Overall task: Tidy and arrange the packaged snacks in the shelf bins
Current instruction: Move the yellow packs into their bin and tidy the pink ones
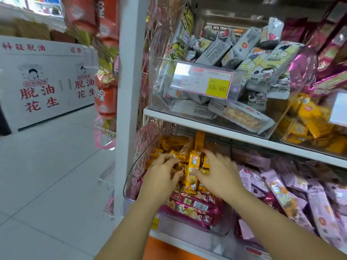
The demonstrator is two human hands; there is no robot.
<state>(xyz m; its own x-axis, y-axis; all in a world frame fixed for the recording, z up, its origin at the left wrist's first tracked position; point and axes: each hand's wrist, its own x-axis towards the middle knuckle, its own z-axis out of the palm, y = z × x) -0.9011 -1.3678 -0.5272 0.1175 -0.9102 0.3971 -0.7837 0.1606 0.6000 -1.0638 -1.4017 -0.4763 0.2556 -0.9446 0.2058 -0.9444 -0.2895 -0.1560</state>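
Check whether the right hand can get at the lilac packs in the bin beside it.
Probably yes. The lilac packs lie uncovered just right of the right hand, at the same level, with open space above them. But that hand grips an orange pack, so it would likely have to let go first.

Forearms extended forward, left grip (163, 167) and right grip (218, 172) curled, close together.

Bare forearms (135, 212), left hand (161, 172), right hand (218, 171)

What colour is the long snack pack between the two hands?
The snack pack is orange-yellow with small cartoon pictures, seen best in the head view.
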